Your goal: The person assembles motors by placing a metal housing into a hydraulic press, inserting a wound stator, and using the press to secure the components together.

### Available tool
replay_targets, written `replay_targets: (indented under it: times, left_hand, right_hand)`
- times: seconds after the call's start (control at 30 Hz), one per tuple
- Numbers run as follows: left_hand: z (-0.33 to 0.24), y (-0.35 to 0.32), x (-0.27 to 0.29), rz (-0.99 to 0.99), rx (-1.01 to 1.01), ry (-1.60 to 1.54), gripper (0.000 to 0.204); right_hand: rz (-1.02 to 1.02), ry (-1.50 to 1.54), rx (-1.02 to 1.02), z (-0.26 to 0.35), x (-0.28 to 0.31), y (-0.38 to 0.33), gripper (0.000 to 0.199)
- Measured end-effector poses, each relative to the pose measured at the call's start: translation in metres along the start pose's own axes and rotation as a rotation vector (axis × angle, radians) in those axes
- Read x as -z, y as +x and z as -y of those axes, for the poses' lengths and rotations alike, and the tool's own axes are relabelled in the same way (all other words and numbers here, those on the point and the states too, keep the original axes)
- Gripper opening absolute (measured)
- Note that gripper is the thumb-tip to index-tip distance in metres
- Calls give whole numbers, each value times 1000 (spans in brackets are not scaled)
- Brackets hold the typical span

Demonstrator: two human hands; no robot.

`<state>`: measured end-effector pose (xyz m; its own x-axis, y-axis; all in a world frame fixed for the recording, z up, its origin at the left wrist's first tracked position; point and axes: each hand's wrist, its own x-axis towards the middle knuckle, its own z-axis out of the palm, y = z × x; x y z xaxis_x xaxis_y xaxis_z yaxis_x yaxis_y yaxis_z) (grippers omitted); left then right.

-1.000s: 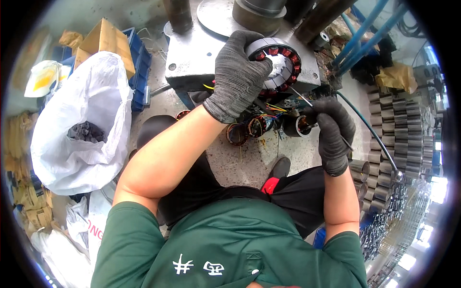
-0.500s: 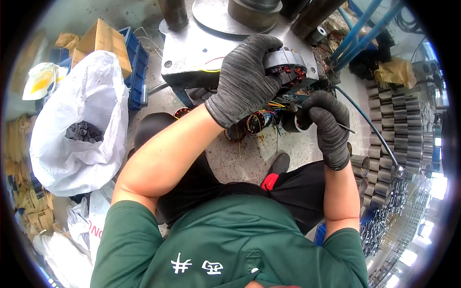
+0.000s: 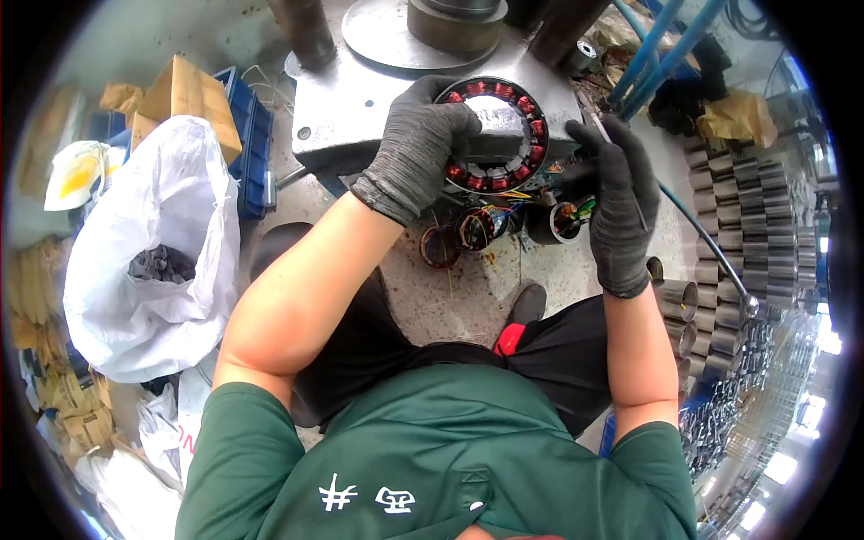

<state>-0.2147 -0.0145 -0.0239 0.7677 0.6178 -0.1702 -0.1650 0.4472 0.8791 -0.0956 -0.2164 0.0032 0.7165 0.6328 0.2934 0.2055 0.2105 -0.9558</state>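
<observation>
My left hand, in a grey knit glove, is closed on the left side of a motor stator. This ring has a dark rim and red windings round its inside, and its open face is turned up toward me. It is held over the front edge of a metal machine bed. To its right, my gloved right hand grips a thin metal rod that runs slantwise along the fingers. The rod's tip kind is too small to tell. Below the stator sit more wound rings and a metal cylinder with coloured wires.
A white sack with dark pieces inside stands at the left, by a cardboard box and a blue crate. Stacked metal cylinders line the right. A cable with a ball-ended rod crosses there; blue pipes rise behind.
The stator has turned from edge-on to face up and moved a little left and down. My right hand has risen, its fingers straighter, and the rod now points up instead of sideways.
</observation>
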Motion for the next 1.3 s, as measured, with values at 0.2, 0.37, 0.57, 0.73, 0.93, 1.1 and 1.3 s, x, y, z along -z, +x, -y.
replay_targets:
  times: [0.2, 0.37, 0.57, 0.73, 0.93, 1.1, 1.3]
  left_hand:
    - [-3, -7, -3, 131, 33, 7, 47]
    - [-11, -14, -11, 229, 5, 335, 68]
    - [-5, -11, -12, 249, -276, 300, 80]
    - [20, -15, -27, 181, -199, 38, 59]
    - [9, -13, -13, 61, -212, -58, 39]
    - [-5, -11, 0, -16, -226, -8, 48]
    - [-9, -11, 6, 10, -223, 14, 47]
  right_hand:
    - [146, -120, -238, -3, -5, 4, 51]
    - [296, -28, -439, 3, -10, 3, 51]
    - [103, 314, -374, -25, -13, -3, 39]
    - [25, 402, -300, -29, -25, -5, 36]
    - [232, 144, -459, -16, -11, 5, 39]
    - [108, -30, -133, -7, 14, 7, 40]
    - [40, 196, 5, 14, 16, -5, 30]
